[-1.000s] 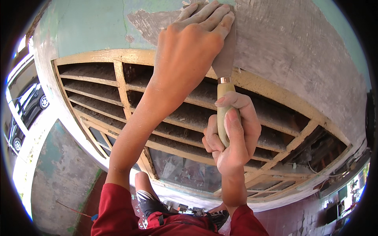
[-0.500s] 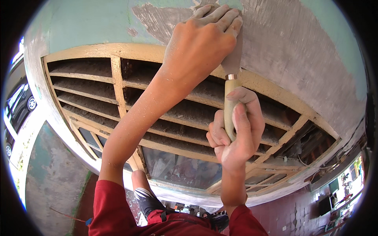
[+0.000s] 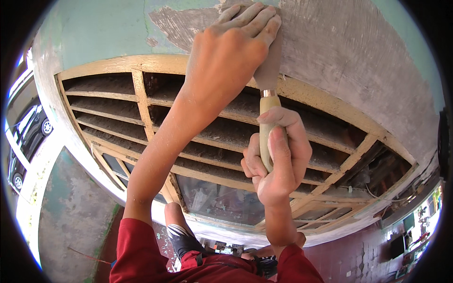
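A scraper with a broad flat metal blade (image 3: 270, 70) and a pale rounded handle (image 3: 264, 134) lies against the upper wall. My right hand (image 3: 285, 160) wraps round the handle from below, thumb along its side. On the blade rests my left hand (image 3: 231, 52), its dusty fingers stretched out and lying flat. The blade's far edge is partly hidden under those fingers. Around it the wall shows a scraped grey patch (image 3: 339, 52) with streaks, bordered by pale green paint (image 3: 104, 33).
Below the wall patch runs a yellowish wooden frame (image 3: 118, 63) with dusty slats (image 3: 106, 92) and dark gaps. Under it is a glass pane (image 3: 222, 200). A parked car (image 3: 30, 137) shows at far left. Reddish floor (image 3: 330, 257) lies below right.
Both hands and the scraper sit slightly farther left in the picture, and the view has tilted a little. The hold on the scraper is unchanged.
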### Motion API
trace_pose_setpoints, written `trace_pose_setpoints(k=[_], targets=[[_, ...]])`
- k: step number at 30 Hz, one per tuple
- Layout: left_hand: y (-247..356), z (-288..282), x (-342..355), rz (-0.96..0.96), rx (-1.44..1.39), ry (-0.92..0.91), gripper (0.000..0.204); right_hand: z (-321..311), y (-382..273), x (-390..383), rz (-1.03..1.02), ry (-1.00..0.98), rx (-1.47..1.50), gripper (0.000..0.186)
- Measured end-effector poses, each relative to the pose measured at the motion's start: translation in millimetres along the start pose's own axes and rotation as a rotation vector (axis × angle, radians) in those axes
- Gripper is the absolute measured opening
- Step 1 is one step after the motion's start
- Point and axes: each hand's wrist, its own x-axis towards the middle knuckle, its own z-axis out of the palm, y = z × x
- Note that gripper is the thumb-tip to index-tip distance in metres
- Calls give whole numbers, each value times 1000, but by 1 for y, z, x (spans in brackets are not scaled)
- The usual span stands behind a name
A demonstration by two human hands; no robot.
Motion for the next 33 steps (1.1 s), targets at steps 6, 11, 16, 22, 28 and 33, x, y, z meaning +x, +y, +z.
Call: trace_pose_setpoints(k=[6, 11, 16, 22, 28, 33], targets=[[6, -6, 7, -36, 5, -31, 40, -2, -5, 0, 0, -19, 62, 23], [6, -12, 17, 2, 108, -72, 41, -9, -9, 12, -18, -58, 81, 25], [14, -8, 6, -77, 110, -58, 47, -6, -9, 4, -48, -35, -22, 28], [10, -13, 12, -35, 93, -92, 39, -4, -6, 10, -87, -36, -102, 33], [8, -15, 18, -2, 138, -83, 39, -7, -8, 14, -98, -71, -29, 28], [11, -14, 13, -20, 123, -99, 40, -15, 2, 8, -174, -119, 50, 22]])
